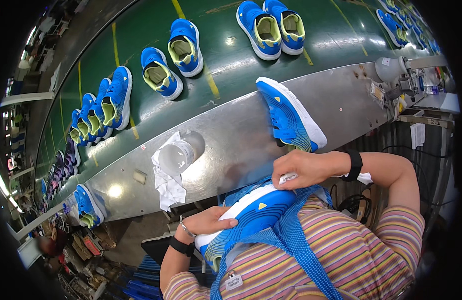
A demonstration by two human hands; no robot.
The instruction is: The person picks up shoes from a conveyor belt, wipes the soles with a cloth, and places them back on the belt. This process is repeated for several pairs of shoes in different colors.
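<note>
A blue sneaker [258, 212] with a white sole and a small yellow triangle lies on its side against my apron. My left hand [207, 222] grips it near the heel, thumb across the upper and fingers hidden behind the sole. At the toe end, my right hand [306, 169] is closed in a pinch on a small white cloth [288, 178], pressed to the white sole edge. Another blue sneaker [286, 115] rests on its side on the metal ledge [341, 107], just beyond my right hand.
A translucent cup [175, 157] stands on a crumpled white cloth [167, 187] on the ledge, near a small beige block [139, 176]. One sneaker [88, 206] sits at the ledge's left end. Beyond runs a green conveyor belt [221, 45] carrying several shoes. A metal fixture [398, 75] stands at right.
</note>
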